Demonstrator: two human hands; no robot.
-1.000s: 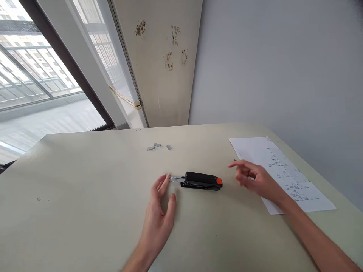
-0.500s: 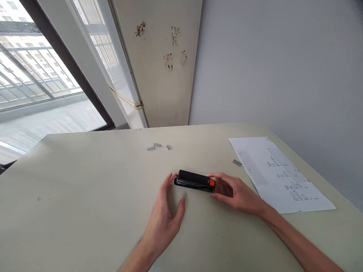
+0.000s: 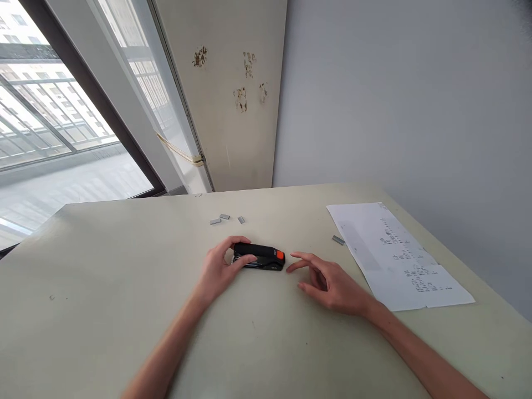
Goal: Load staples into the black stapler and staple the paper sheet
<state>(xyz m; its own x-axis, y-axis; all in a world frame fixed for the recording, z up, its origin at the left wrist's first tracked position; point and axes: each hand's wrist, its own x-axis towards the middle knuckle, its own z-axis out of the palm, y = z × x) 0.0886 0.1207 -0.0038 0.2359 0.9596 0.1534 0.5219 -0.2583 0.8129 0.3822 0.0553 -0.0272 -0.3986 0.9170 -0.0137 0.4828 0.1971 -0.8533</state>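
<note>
A black stapler (image 3: pixel 264 256) with an orange-red piece at its right end is at the middle of the table. My left hand (image 3: pixel 222 266) grips its left end, thumb on the near side and fingers over the far side. Just right of the stapler, my right hand (image 3: pixel 328 281) hangs apart from it with fingers spread and nothing in them. Beyond the stapler lie several grey staple strips: one strip (image 3: pixel 215 221) at the left, a second strip (image 3: pixel 225 216) close by, and another strip (image 3: pixel 241 219) a little to the right.
A printed sheet of paper (image 3: pixel 374 244) lies on the right of the pale table (image 3: pixel 103 288). Beside its left edge is another staple strip (image 3: pixel 338 240). A grey wall (image 3: pixel 394 100) rises behind, with a stained white cabinet (image 3: pixel 224 133) and a window at the left.
My left hand has closed on the stapler's left end. My right hand has let go of the other end. The stapler has moved left in the view, which has also shifted slightly.
</note>
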